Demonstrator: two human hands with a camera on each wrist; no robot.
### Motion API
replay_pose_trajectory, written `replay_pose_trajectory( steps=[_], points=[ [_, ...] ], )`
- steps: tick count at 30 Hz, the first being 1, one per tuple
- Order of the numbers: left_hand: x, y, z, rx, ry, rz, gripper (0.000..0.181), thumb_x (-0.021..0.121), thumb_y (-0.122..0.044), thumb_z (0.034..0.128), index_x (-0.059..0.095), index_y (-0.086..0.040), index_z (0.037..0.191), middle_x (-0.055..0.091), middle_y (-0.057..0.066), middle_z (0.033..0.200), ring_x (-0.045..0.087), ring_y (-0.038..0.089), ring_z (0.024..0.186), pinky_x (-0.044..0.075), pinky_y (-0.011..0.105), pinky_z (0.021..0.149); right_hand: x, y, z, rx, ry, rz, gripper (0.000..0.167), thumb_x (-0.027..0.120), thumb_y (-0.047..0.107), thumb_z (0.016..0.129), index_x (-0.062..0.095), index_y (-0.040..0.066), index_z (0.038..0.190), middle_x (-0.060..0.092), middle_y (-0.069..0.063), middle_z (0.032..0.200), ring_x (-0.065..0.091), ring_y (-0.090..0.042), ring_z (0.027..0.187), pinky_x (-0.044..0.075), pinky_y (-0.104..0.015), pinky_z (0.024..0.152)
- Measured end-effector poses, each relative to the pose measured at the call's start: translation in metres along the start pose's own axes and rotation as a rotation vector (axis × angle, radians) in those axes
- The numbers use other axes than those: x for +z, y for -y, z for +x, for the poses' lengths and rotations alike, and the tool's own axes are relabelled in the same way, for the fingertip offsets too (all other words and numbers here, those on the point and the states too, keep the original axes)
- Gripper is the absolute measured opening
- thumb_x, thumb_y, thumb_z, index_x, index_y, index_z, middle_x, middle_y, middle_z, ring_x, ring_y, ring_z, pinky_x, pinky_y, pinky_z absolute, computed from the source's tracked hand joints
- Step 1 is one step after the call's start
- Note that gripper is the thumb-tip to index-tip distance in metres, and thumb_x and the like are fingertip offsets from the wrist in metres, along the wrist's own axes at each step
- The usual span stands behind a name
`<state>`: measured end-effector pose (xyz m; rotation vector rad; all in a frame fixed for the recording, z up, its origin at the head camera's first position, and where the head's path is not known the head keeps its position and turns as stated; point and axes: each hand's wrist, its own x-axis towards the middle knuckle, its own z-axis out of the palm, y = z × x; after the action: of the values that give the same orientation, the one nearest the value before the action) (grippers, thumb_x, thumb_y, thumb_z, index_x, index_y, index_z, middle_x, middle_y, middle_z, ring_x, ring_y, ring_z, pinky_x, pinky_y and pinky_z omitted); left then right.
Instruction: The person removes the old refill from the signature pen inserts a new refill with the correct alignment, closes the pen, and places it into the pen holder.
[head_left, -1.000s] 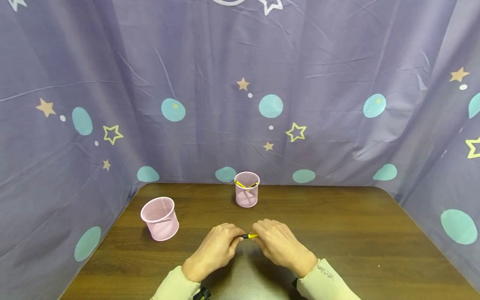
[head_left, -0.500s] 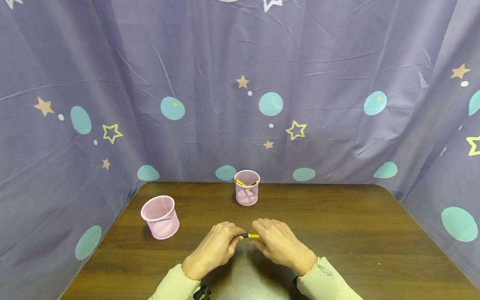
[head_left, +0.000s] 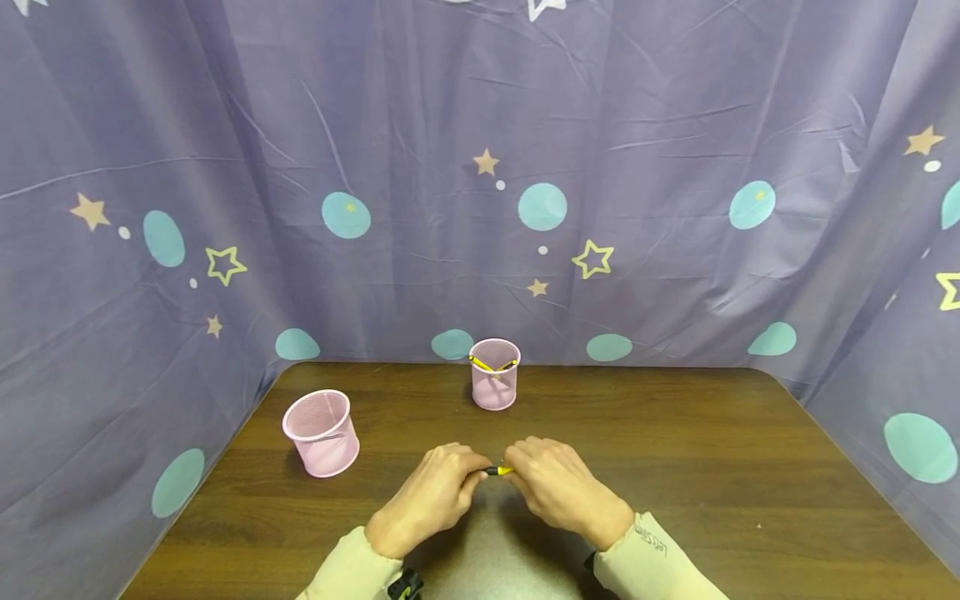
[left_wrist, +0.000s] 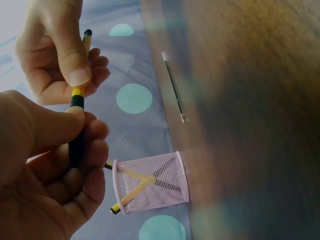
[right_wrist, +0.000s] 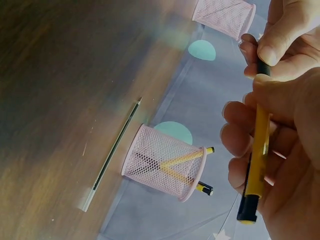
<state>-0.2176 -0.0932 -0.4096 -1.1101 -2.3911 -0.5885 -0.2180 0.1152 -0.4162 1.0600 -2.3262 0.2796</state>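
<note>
Between my hands is a yellow and black pen (head_left: 501, 471), held roughly level in the head view. My left hand (head_left: 435, 497) pinches its black grip section (left_wrist: 76, 102) between thumb and fingers. The yellow barrel (right_wrist: 260, 150) runs along my right hand (head_left: 558, 487), whose thumb and fingers grip it close to the black part. In both wrist views a slim dark ink refill (left_wrist: 174, 87) with a clear end lies on the table; it cannot be made out in the head view.
Beyond the hands stands a pink mesh pen cup (head_left: 494, 392) with yellow and black pens (right_wrist: 182, 159) in it. Another pink mesh cup (head_left: 327, 454) stands to the left, a thin dark line showing at its mesh. A patterned curtain (head_left: 420, 208) borders the wooden table (head_left: 712, 467).
My right fingers shift slightly on the yellow barrel; more yellow shows between the hands half a second ago than now. The left hand keeps its hold, and the cups stay in place.
</note>
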Motion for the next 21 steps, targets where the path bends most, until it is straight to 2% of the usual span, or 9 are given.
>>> replay_pose_trajectory(
  steps=[8, 16, 21],
  points=[
    [-0.0015, 0.0, 0.0002, 0.014, -0.003, 0.002, 0.009, 0.071, -0.004, 0.0785, 0.072, -0.01, 0.086, 0.064, -0.005, 0.076, 0.06, 0.011, 0.073, 0.05, 0.028, 0.067, 0.0014, 0.0002, -0.0013, -0.021, 0.013, -0.01, 0.016, 0.067, 0.021, 0.085, 0.053, 0.018, 0.077, 0.049, 0.01, 0.069, 0.052, -0.012, 0.06, 0.042, -0.028, 0.051],
    [-0.002, 0.0004, 0.0002, -0.11, 0.047, -0.025, 0.009, 0.071, -0.007, 0.0808, 0.073, -0.011, 0.089, 0.066, -0.006, 0.08, 0.062, 0.01, 0.077, 0.052, 0.031, 0.069, 0.0011, -0.0014, 0.0012, 0.001, 0.016, -0.02, 0.013, 0.07, 0.025, 0.085, 0.059, 0.02, 0.083, 0.052, 0.011, 0.076, 0.049, -0.009, 0.068, 0.04, -0.025, 0.059],
    [0.0005, 0.0042, 0.0006, -0.146, 0.038, -0.027, 0.009, 0.072, -0.007, 0.0801, 0.072, -0.012, 0.087, 0.064, -0.006, 0.077, 0.06, 0.007, 0.072, 0.051, 0.03, 0.065, -0.0008, -0.0013, 0.0035, -0.009, -0.074, 0.0, 0.011, 0.069, 0.024, 0.083, 0.061, 0.018, 0.087, 0.053, 0.009, 0.08, 0.047, -0.009, 0.072, 0.039, -0.025, 0.062]
  ],
)
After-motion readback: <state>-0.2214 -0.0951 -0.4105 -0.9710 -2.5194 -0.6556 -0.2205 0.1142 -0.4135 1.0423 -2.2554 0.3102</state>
